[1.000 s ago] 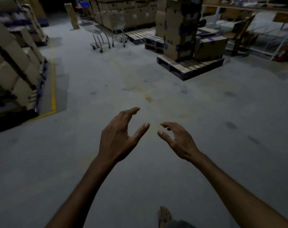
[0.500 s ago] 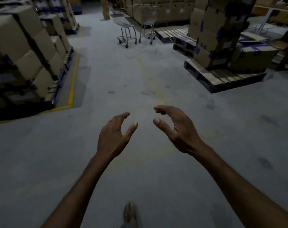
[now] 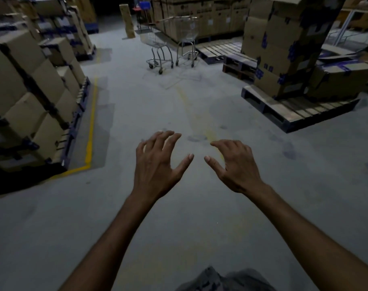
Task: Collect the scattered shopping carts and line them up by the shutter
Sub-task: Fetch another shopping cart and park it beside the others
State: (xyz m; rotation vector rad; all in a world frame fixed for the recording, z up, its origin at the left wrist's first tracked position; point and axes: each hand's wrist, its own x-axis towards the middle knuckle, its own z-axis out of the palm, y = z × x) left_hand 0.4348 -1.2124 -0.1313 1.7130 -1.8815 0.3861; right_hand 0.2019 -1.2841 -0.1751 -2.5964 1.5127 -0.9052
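Observation:
Two wire shopping carts stand side by side far ahead on the grey floor: the left cart [image 3: 155, 44] and the right cart [image 3: 186, 36], close to a wall of stacked boxes. My left hand [image 3: 158, 164] and my right hand [image 3: 235, 166] are stretched out in front of me, palms down, fingers spread, holding nothing. Both hands are well short of the carts. No shutter is in view.
Pallets of cardboard boxes [image 3: 30, 85] line the left behind a yellow floor line [image 3: 90, 131]. A tall box stack on a wooden pallet [image 3: 292, 110] stands right, low pallets [image 3: 221, 50] behind it. A narrow upright box [image 3: 127, 21] stands far back. An open aisle leads ahead.
I have moved forward down the aisle, so the carts look nearer and more central. Both hands turned palms down and spread their fingers wider.

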